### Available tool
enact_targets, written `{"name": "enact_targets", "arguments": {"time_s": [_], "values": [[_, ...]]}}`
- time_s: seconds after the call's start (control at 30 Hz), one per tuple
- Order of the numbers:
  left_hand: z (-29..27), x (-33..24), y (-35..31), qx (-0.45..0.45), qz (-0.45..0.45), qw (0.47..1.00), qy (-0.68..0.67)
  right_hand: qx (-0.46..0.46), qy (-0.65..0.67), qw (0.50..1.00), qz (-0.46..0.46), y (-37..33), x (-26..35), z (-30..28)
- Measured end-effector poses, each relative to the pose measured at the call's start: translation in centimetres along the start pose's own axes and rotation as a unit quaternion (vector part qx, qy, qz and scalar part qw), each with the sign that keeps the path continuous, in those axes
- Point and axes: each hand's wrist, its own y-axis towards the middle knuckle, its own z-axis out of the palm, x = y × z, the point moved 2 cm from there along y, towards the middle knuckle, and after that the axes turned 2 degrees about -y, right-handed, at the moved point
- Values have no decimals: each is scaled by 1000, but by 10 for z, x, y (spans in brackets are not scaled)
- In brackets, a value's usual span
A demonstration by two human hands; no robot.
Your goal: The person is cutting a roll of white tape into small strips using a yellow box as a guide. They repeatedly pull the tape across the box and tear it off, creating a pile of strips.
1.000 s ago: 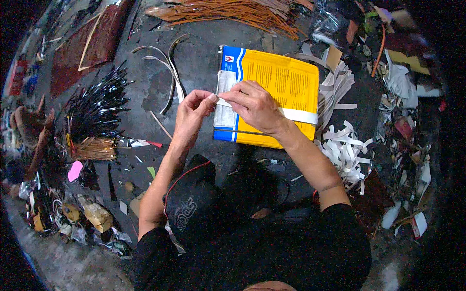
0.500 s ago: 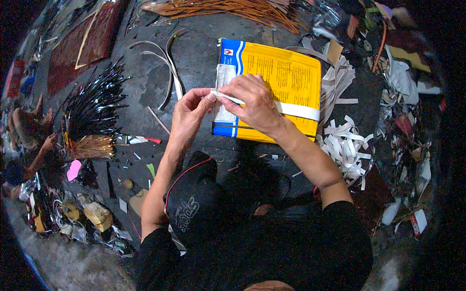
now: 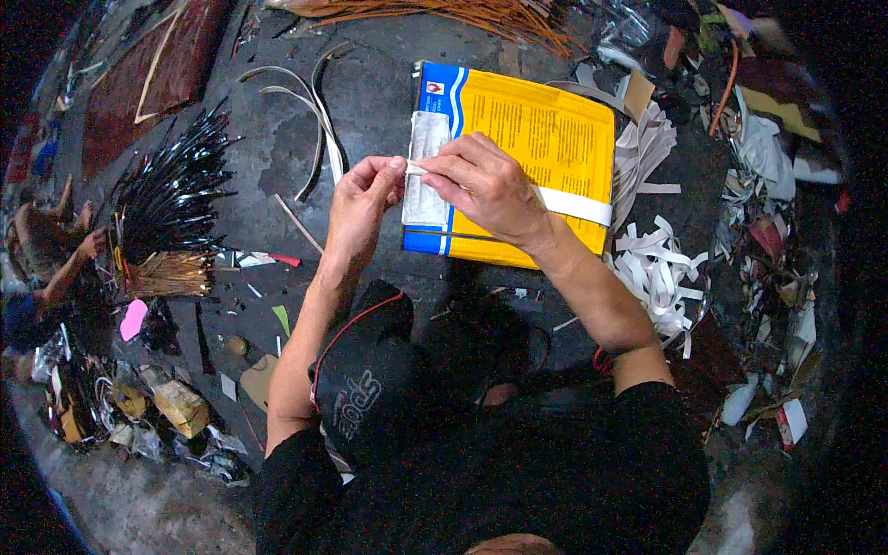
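A white flat strip (image 3: pixel 578 205) runs across a yellow and blue flat package (image 3: pixel 541 120) that lies in front of me. My left hand (image 3: pixel 363 205) pinches the strip's end between thumb and fingers, just off the package's blue edge. Close beside it, my right hand (image 3: pixel 486 190) is closed on the same strip with its fingertips, over the package, and hides part of it. Under my fingertips, a whitish rectangular pad (image 3: pixel 427 211) rests along the blue edge. A thin dark band (image 3: pixel 462 238) crosses the near part of the package.
Loose white strips (image 3: pixel 659 277) lie in a heap at the right, with a fan of greyish strips (image 3: pixel 643 153) above. Curved strips (image 3: pixel 324 129) lie left of the package. Black bristly bundles (image 3: pixel 171 190) stand near another person's hand (image 3: pixel 92 242). Scraps (image 3: pixel 782 277) litter the right.
The package has turned slightly, its blue side shifting away from me. Both hands have moved a little with it, and both still pinch the strip.
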Motion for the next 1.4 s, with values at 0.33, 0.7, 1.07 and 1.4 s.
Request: {"name": "enact_targets", "arguments": {"time_s": [0.33,0.7,1.07,1.4], "values": [[-24,18,14,-18,-2,1000,-8,8,10,1000,0,2,-1,-4],[-13,5,-2,52,-106,905,-409,1,27,1000,8,4,-2,-1],[-19,26,8,-15,-76,984,-162,2,29,1000,3,1,-3,0],[-39,45,25,-19,-115,926,-358,1,60,998,18,4,0,1]]}}
